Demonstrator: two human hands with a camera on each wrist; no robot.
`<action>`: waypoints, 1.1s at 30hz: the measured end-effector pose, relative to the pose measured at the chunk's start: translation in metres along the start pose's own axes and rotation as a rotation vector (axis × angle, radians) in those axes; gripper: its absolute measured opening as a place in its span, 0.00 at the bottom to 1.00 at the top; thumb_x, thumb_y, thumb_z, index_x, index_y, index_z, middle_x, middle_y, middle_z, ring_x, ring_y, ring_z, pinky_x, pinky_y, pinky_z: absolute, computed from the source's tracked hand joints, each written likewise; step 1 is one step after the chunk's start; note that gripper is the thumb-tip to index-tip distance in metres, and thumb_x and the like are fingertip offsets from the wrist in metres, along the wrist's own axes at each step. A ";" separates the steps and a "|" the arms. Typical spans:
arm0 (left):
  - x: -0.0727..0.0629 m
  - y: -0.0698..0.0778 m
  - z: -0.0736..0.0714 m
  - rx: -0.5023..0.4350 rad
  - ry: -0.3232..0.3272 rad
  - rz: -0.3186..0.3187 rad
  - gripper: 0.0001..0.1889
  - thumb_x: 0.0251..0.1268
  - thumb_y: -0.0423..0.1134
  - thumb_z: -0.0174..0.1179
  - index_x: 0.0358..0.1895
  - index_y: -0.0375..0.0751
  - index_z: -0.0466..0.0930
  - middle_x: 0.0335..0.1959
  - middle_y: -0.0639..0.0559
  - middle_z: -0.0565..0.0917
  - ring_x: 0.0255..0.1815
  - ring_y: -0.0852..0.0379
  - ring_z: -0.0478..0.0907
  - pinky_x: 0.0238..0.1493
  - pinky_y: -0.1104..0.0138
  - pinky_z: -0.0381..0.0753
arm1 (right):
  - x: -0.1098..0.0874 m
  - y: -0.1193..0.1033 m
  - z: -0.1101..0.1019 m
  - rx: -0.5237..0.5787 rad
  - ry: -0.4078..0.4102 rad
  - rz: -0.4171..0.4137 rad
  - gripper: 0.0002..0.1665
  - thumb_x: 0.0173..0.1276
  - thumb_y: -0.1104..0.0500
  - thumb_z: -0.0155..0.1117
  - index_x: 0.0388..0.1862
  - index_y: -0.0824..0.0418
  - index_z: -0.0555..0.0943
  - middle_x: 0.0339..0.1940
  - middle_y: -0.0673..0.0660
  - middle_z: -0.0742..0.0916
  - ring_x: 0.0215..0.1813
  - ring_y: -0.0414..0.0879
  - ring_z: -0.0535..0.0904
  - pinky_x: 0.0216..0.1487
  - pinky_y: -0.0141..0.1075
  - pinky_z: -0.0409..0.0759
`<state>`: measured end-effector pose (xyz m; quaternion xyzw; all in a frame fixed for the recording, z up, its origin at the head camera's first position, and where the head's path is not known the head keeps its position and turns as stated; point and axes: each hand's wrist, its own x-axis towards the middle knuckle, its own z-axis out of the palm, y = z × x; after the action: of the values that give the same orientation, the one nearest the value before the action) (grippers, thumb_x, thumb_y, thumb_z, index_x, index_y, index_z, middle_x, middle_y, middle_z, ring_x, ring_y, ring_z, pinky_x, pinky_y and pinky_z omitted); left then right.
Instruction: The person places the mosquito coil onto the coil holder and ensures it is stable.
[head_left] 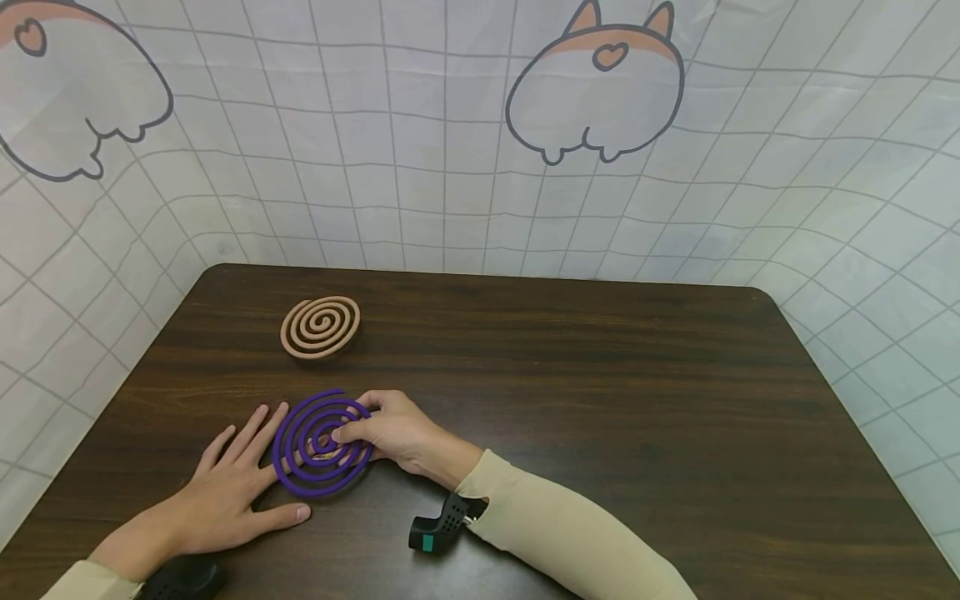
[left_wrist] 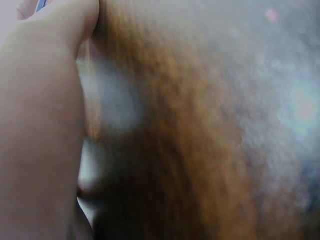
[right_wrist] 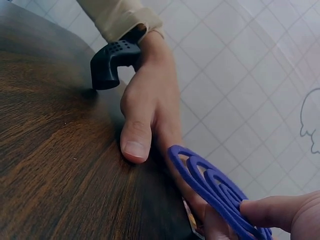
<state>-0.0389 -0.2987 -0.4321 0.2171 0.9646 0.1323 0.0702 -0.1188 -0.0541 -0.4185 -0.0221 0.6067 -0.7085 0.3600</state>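
Observation:
In the head view my right hand [head_left: 408,433] pinches a purple mosquito coil [head_left: 322,477] by its right side, thumb on top near the centre and fingers at the rim and underneath. My left hand [head_left: 225,496] lies palm down on the table with its fingers spread; its index finger passes beneath the coil. Seen from the right wrist, the purple coil [right_wrist: 200,185] is tilted, with the right thumb [right_wrist: 272,212] on its face and the left hand [right_wrist: 150,105] beyond it. A small patterned piece [right_wrist: 190,215] shows under the coil, mostly hidden.
A tan mosquito coil [head_left: 322,323] sits farther back on the dark wooden table [head_left: 600,400]. Black wrist devices [head_left: 442,529] are strapped to both wrists. White gridded curtains [head_left: 450,125] with cartoon drawings hang behind and beside the table.

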 end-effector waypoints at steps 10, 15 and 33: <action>0.000 0.001 0.000 -0.006 -0.002 -0.001 0.38 0.66 0.66 0.62 0.78 0.60 0.68 0.88 0.40 0.41 0.89 0.43 0.27 0.73 0.30 0.44 | 0.000 0.000 0.000 0.005 -0.003 0.005 0.13 0.64 0.72 0.69 0.35 0.58 0.76 0.27 0.51 0.87 0.26 0.39 0.86 0.32 0.32 0.88; 0.000 0.001 0.000 -0.007 -0.006 -0.002 0.38 0.66 0.66 0.62 0.78 0.60 0.68 0.88 0.40 0.41 0.89 0.43 0.27 0.73 0.30 0.44 | -0.001 -0.001 -0.001 0.000 -0.009 0.010 0.12 0.65 0.72 0.70 0.36 0.58 0.77 0.27 0.52 0.88 0.26 0.39 0.86 0.33 0.32 0.88; 0.001 -0.001 0.002 0.004 -0.012 -0.003 0.38 0.66 0.66 0.62 0.78 0.61 0.68 0.88 0.41 0.40 0.89 0.44 0.24 0.72 0.29 0.44 | 0.001 0.000 -0.002 -0.010 -0.019 0.019 0.12 0.65 0.71 0.70 0.37 0.59 0.76 0.28 0.51 0.87 0.26 0.39 0.86 0.32 0.31 0.87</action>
<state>-0.0395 -0.2986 -0.4338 0.2164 0.9648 0.1291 0.0756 -0.1198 -0.0530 -0.4194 -0.0250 0.6067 -0.7018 0.3724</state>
